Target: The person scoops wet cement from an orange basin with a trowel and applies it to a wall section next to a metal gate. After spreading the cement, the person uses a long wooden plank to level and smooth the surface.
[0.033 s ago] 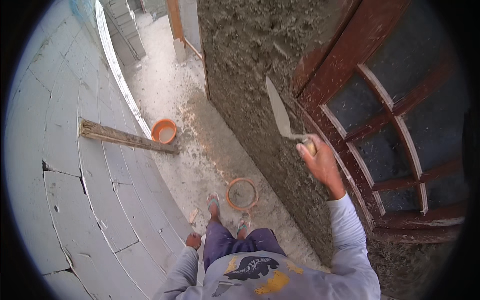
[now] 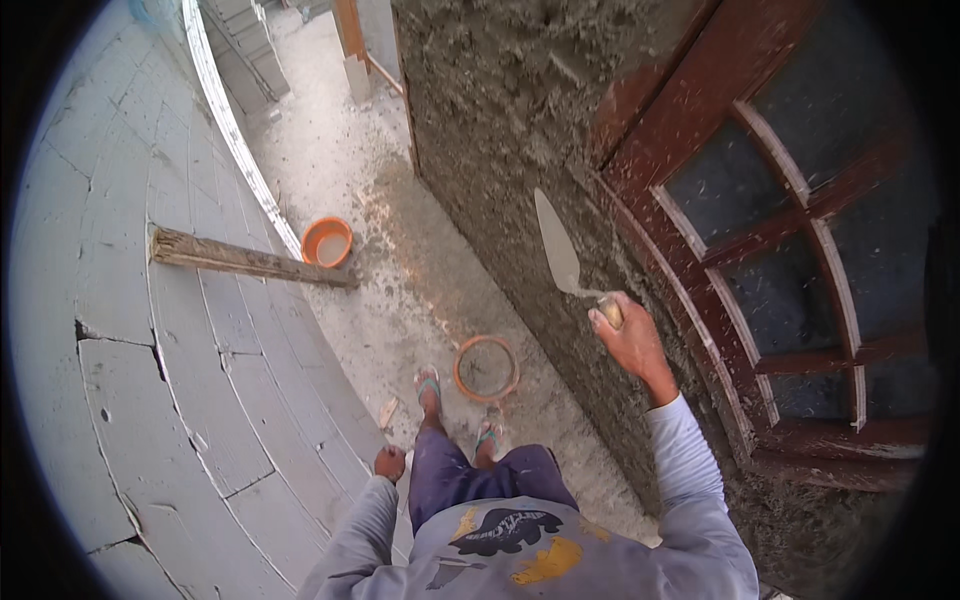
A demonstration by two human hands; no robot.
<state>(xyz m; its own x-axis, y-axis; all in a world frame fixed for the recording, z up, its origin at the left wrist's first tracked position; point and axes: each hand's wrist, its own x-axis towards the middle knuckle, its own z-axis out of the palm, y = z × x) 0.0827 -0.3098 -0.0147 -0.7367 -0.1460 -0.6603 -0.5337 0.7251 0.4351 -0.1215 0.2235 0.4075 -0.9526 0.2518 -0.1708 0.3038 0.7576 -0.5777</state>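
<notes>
My right hand [image 2: 630, 335] grips the wooden handle of a metal trowel [image 2: 555, 235], whose blade points up and forward beside a wall of rough grey wet plaster [image 2: 500, 110]. Whether the blade touches the plaster I cannot tell. Just to the right is a reddish-brown wooden frame with panes [image 2: 760, 230], spattered with pale specks. My left hand [image 2: 389, 463] hangs low near my thigh with its fingers curled closed; what, if anything, is inside is hidden. Below me on the dusty concrete floor [image 2: 380, 320] lies an orange round bucket or ring [image 2: 485, 340], its inside grey.
A pale block wall [image 2: 130, 390] lines the left. A wooden plank [image 2: 250, 260] juts from it across part of the passage, near an orange tub [image 2: 326, 225] with greyish contents. Farther on stand a wooden post [image 2: 350, 30] and more grey blocks [image 2: 240, 60]. My sandalled feet stand on the floor.
My right hand and the trowel have moved down in the view, toward my body. My left hand has risen slightly. The view has shifted a little.
</notes>
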